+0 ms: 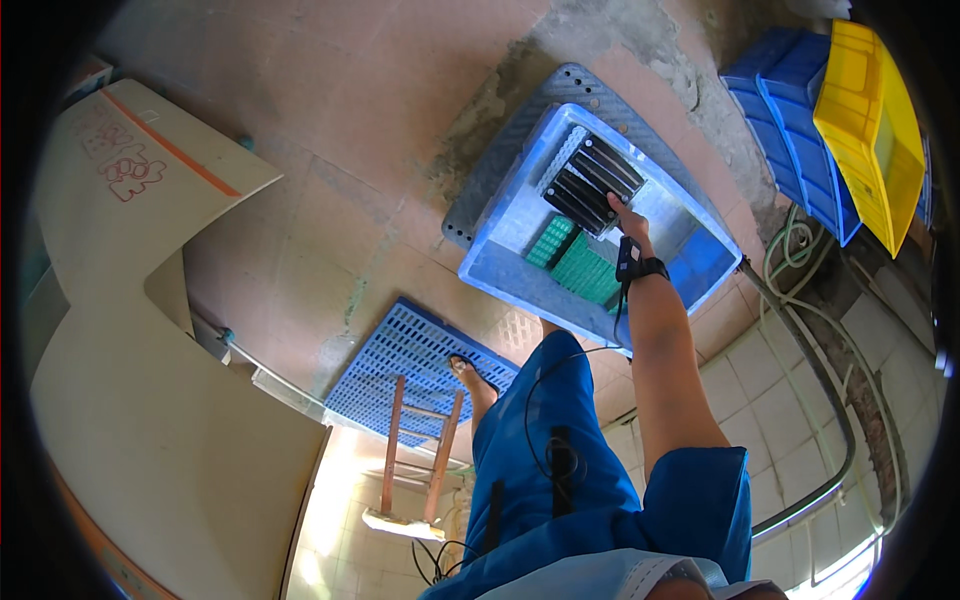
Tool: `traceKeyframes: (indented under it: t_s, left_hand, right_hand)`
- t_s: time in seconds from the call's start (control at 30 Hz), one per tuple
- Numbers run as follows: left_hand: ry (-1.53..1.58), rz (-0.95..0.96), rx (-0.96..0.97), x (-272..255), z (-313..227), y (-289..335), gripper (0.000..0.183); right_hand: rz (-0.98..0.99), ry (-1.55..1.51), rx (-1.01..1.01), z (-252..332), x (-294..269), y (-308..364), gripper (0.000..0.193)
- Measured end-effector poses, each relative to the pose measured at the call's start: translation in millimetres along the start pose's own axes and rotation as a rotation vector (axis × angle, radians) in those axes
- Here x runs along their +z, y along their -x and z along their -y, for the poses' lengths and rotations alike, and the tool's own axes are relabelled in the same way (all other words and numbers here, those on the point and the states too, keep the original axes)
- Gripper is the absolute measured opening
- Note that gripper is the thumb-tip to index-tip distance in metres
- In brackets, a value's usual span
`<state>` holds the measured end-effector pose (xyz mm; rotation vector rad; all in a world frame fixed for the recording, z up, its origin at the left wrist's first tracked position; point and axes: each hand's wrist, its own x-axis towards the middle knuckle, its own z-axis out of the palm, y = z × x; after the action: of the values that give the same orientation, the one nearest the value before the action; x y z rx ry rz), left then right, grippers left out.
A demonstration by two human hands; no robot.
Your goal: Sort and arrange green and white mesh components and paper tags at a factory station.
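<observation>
My right hand (630,222) reaches down into a light blue plastic crate (510,285), a dark strap and small device around its wrist. Its fingers close on the near edge of a block of black bars (575,198) with pale ends, lying in parallel rows. What exactly the block is I cannot make out. Beside and under it in the crate are green bumpy pieces (585,268), partly hidden by my wrist. A perforated white piece (563,152) shows along the block's far left side. My left hand is out of view.
The crate stands on a grey-blue plastic pallet (462,215). Blue bins (790,120) and a yellow bin (870,140) stand at the right, above hoses (800,300). A blue slatted pallet (375,350) and wooden stool (420,470) are near my foot; a large pale panel (180,400) is left.
</observation>
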<state>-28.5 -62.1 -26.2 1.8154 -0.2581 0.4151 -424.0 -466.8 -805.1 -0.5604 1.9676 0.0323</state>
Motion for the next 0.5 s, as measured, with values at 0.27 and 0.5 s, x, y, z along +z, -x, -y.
traceKeyframes:
  t_s: [0.27, 0.5]
  left_hand:
    - [-0.403, -0.015, 0.126, -2, -4, 8, 0.063]
    - [0.35, 0.563, -0.171, -63, 5, -16, 0.066]
  right_hand:
    - [0.171, -0.355, -0.207, 17, 26, 73, 0.062]
    - [0.223, -0.544, -0.136, 26, 41, 103, 0.047]
